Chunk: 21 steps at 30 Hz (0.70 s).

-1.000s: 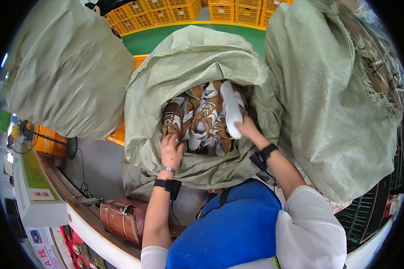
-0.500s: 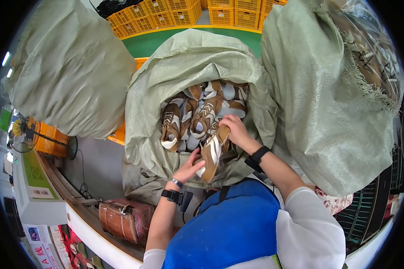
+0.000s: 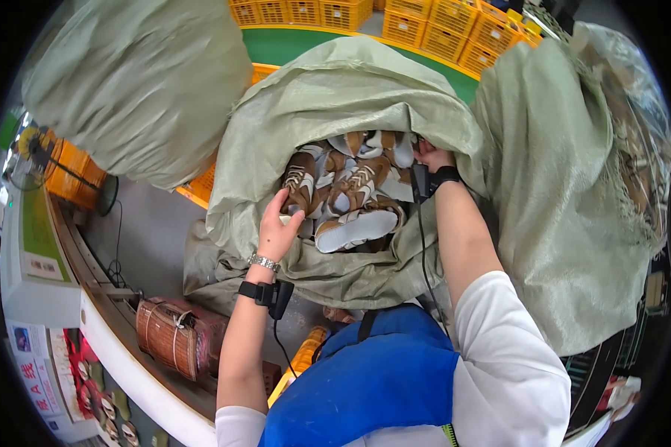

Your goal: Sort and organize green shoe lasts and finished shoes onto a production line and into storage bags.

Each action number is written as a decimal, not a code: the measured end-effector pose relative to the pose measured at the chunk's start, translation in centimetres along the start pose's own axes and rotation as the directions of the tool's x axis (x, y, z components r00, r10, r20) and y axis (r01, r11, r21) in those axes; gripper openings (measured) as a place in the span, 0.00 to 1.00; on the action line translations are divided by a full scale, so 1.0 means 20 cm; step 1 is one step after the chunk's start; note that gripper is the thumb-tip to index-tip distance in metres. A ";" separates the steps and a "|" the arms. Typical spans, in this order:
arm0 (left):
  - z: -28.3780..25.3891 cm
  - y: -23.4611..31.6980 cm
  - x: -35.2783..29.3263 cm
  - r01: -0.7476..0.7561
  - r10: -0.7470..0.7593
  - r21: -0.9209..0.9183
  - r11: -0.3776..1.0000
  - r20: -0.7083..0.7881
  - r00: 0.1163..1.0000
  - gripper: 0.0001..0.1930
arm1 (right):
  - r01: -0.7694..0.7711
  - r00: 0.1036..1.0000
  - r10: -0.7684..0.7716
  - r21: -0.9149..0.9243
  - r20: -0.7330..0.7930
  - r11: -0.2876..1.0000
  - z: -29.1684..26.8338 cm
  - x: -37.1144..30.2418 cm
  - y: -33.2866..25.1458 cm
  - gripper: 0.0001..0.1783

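Brown-and-white sneakers (image 3: 361,182) fill the mouth of a pale green woven sack (image 3: 335,89) in front of me. At the left of the opening, my left hand (image 3: 277,232) has its fingers and thumb around the heel of a brown sneaker (image 3: 300,181) with white laces. My right hand (image 3: 434,156) reaches inside the right rim, fingers curled beside a pale sole; the sack and shoes partly hide what it grips. Nearest me in the opening, a sneaker lies on its side with its light grey sole (image 3: 356,231) showing.
Full woven sacks stand at the left (image 3: 138,89) and right (image 3: 552,201). Yellow crates (image 3: 455,33) are stacked beyond a green floor strip. A reddish-brown bundle (image 3: 175,335) lies lower left, near a fan (image 3: 33,145). A cable (image 3: 429,261) hangs from my right wrist device.
The sneaker that was between my hands now lies sole-outward in the sack. My left hand has moved up to the left sneaker, my right up to the sack's right rim. The view has shifted.
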<state>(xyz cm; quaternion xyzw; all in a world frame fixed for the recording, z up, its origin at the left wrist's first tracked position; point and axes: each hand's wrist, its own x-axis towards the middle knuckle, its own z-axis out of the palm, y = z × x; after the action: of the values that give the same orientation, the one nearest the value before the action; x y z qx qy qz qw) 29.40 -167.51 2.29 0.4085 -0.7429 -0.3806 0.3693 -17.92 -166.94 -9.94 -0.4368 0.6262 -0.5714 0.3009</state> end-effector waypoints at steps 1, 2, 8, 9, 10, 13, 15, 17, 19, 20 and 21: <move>-0.05 0.01 -0.02 0.033 -0.033 0.000 0.999 -0.005 0.999 0.26 | 0.005 0.999 -0.005 0.007 0.032 1.000 0.04 0.03 -0.01 0.19; -0.06 0.00 -0.05 0.045 -0.045 0.008 0.999 -0.030 0.999 0.26 | -0.170 0.985 0.170 0.174 0.012 0.970 0.06 0.06 -0.02 0.21; -0.02 0.03 -0.20 0.151 -0.155 0.063 0.987 0.073 0.985 0.21 | -0.177 0.835 0.549 0.933 -0.026 0.313 0.33 0.12 -0.32 0.23; -0.02 0.02 -0.21 0.155 -0.160 0.065 0.986 0.077 0.984 0.21 | -0.178 0.832 0.554 0.934 -0.025 0.311 0.37 0.07 -0.31 0.23; -0.02 0.02 -0.19 0.181 -0.178 -0.037 0.983 0.065 0.982 0.21 | -0.200 0.794 0.607 0.923 -0.043 0.328 0.37 0.04 -0.31 0.21; -0.02 -0.01 -0.14 0.240 -0.239 -0.191 0.952 0.027 0.971 0.22 | -0.317 0.829 0.547 0.903 0.116 0.290 0.43 -0.23 -0.44 0.12; -0.03 0.02 -0.07 0.229 -0.229 -0.200 0.953 0.021 0.973 0.23 | -0.478 0.832 0.470 0.810 0.295 0.338 0.41 -0.41 -0.38 0.15; -0.02 -0.02 -0.03 0.207 -0.207 -0.182 0.961 0.023 0.978 0.25 | -0.550 0.809 0.515 0.677 0.285 0.490 0.46 -0.52 -0.37 0.18; 0.00 -0.04 0.02 0.144 -0.141 -0.147 0.979 0.031 0.990 0.26 | -0.586 0.797 0.564 0.508 0.219 0.631 0.47 -0.62 -0.41 0.20; 0.00 -0.05 0.04 0.132 -0.126 -0.148 0.980 0.048 0.991 0.26 | -0.627 0.759 0.633 0.430 0.151 0.650 0.47 -0.65 -0.41 0.23; 0.00 -0.05 0.05 0.130 -0.124 -0.151 0.980 0.050 0.991 0.26 | -0.669 0.718 0.691 0.349 0.077 0.656 0.48 -0.67 -0.42 0.26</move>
<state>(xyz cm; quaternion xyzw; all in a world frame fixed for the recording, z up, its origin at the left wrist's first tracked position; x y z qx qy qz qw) 29.30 -168.80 1.61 0.4176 -0.6910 -0.4676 0.3598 -1.86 -159.00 -4.96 -0.0913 0.6401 -0.5330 0.5458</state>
